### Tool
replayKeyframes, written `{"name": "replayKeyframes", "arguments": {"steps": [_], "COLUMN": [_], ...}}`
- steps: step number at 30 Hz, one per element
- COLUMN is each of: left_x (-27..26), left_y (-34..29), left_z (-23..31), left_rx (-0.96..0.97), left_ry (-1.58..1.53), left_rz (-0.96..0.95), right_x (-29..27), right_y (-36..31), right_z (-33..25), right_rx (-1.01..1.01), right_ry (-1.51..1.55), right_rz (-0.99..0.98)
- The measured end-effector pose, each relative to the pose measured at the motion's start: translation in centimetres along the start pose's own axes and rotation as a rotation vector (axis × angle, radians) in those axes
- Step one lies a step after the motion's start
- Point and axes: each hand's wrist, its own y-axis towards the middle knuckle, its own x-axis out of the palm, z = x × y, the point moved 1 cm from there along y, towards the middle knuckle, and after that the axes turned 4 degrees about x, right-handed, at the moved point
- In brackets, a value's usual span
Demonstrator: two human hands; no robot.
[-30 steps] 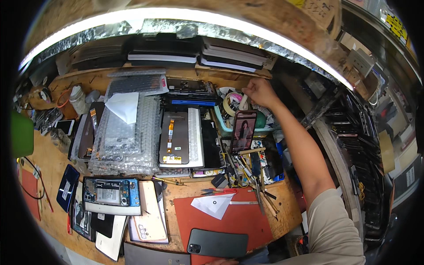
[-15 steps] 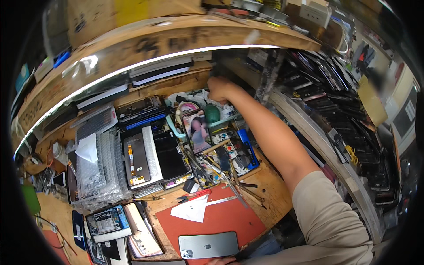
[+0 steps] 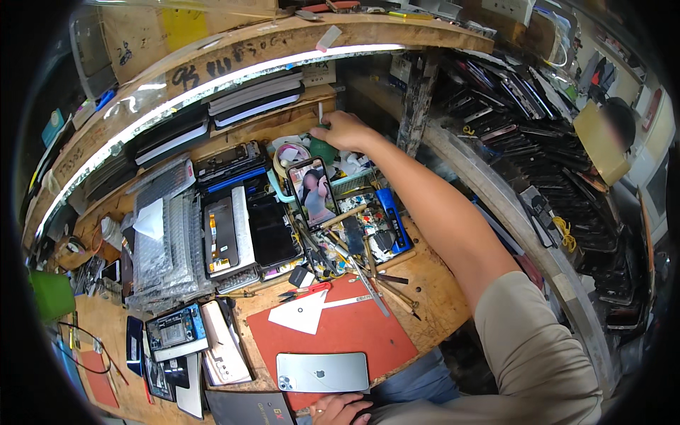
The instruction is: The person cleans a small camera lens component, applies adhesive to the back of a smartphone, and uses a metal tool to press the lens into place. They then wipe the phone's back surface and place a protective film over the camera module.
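At the far end of the bench, my right hand [image 3: 345, 132] reaches over a pale turquoise basket [image 3: 278, 185]. Its fingers are closed around the top of a rounded green bottle [image 3: 323, 149], and a thin white piece sticks up beside the fingers. At the lower edge rests my left hand [image 3: 341, 409], its fingers stretched out and holding nothing I can see. Just beyond it a silver phone [image 3: 323, 372] lies back up on a red mat [image 3: 382, 333]. A white paper piece [image 3: 303, 312] lies on that mat. Another phone with a lit picture [image 3: 312, 193] leans against the basket.
Left of the basket stand phone screens [image 3: 225, 237] and bubble-wrapped stacks [image 3: 166, 241]. Opened phones [image 3: 174, 331] and a black box [image 3: 248, 408] lie near left. Tweezers and tools [image 3: 365, 273] crowd the middle beside a blue tool [image 3: 394, 219]. A wooden shelf [image 3: 241, 57] hangs above.
My right hand has shifted slightly, and the green bottle now sits higher, against its fingers. More of my left hand shows below the silver phone. The whole view has tilted a little.
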Motion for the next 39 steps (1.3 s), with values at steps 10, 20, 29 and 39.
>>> {"name": "replayKeyframes", "arguments": {"steps": [10, 20, 29, 39], "left_x": [-4.0, -4.7, -5.0, -4.4], "left_y": [1.6, 1.7, 1.5, 1.7], "left_z": [4.4, 5.2, 4.3, 3.7], "left_rx": [0.167, 0.14, 0.149, 0.137], "left_ry": [-0.024, -0.072, -0.114, -0.151], "left_rz": [0.179, 0.166, 0.123, 0.084], "right_x": [0.8, -2.8, 1.6, 0.2], "right_y": [-6.7, -2.7, 0.0, 2.2], "right_z": [-3.1, -3.2, 2.5, 2.5], "right_rx": [-0.429, 0.147, 0.39, 0.309], "right_ry": [-0.305, -0.488, -0.554, -0.278], "right_rz": [-0.246, -0.021, -0.526, -0.165]}}
